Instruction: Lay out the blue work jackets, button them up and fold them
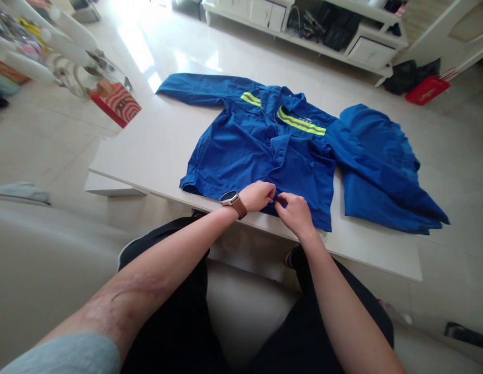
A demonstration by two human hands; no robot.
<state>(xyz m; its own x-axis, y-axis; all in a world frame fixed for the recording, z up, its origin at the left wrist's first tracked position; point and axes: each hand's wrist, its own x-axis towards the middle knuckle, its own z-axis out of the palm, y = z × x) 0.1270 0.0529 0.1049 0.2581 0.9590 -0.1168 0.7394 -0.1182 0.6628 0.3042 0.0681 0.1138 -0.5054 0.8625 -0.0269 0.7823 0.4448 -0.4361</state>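
Observation:
A blue work jacket with yellow and grey reflective strips lies front side up on a low white table, its collar away from me. My left hand, with a watch on its wrist, is closed on the jacket's bottom front edge. Right beside it my right hand pinches the same hem at the front opening. The fingertips of both hands nearly meet, and whatever small part lies between them is hidden. One sleeve stretches out to the far left.
Another piece of folded blue cloth lies at the table's right side, against the jacket. A red patterned bag is beyond the table's left end. Across the room stand a white cabinet and a red bag. A sofa is beneath me.

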